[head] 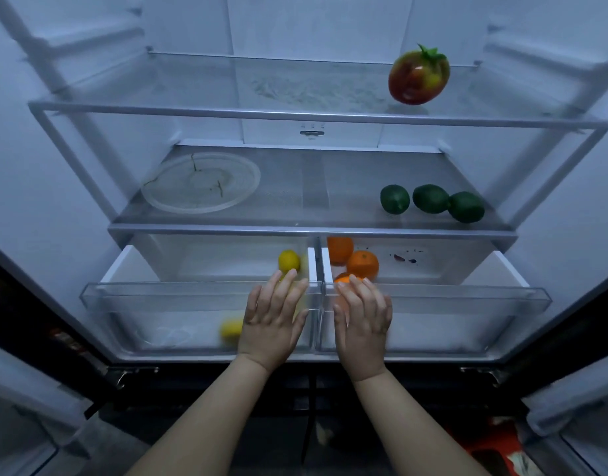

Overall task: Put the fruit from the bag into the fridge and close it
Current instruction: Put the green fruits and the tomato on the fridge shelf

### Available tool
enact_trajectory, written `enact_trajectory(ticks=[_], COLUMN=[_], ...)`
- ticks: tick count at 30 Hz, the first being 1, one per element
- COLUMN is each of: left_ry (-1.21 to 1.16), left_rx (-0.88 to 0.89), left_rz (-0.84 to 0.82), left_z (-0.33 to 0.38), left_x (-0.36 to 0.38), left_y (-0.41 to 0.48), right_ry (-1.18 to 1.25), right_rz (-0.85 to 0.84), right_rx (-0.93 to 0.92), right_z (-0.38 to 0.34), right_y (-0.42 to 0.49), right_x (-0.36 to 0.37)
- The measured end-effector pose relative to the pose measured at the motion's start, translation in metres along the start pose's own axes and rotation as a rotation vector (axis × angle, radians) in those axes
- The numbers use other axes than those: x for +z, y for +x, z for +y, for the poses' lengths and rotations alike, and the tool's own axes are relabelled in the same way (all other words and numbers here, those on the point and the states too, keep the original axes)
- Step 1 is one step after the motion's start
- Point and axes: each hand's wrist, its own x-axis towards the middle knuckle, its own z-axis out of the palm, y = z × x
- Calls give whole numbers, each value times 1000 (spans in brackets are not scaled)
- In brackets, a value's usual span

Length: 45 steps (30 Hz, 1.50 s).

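Head view: the fruit is sorted inside the fridge: lemons (289, 260) in the left drawer (199, 297), oranges (362, 264) in the right drawer (467, 298), limes (431, 199) on the shelf above. Both drawers stand pulled out. The left hand (273, 321) and right hand (362, 321) lie flat, fingers extended, empty, against the drawer fronts, apparently positioned to push them shut
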Motion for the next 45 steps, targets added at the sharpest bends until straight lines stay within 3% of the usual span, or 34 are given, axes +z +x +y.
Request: enact_trajectory(ticks=[7,30,38,45], left_ry=[23,-8,20,-201], left_rx=[7,21,12,-103], left_rz=[-50,-82,-282,-460], left_z=[-10,-36,-33,-34], left_x=[17,91,56,-8], left_y=[16,41,43,57], right_ry=[-7,-213,-181,-132], right_rz=[-131,-280,-406,-523], right_rx=[27,-85,-44,46], right_z=[8,40,29,-5], right_y=[28,36,41,51], right_x=[16,75,49,14])
